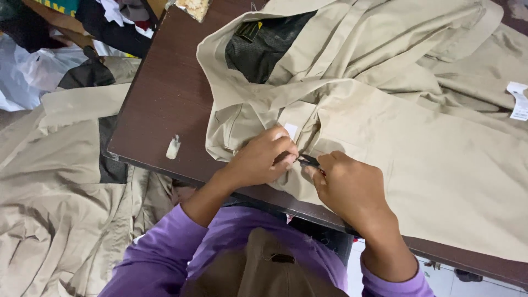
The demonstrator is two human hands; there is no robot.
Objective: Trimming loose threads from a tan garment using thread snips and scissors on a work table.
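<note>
My right grip [352, 190] pinches a small dark cutting tool [309, 160]; my left grip [264, 157], fingers pressed together, pinches the khaki garment [385, 126] just beside the tool's tip. I judge the cloth soft, light and limp, best held close to the seam. Beyond the grips the garment spreads over the brown table [165, 93], its dark lining [264, 44] farthest.

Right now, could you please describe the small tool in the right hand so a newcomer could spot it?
On the dark brown table lies a beige garment. At its near edge the left hand and right hand meet; the small dark tool pokes between them, the only black thing there.
</note>
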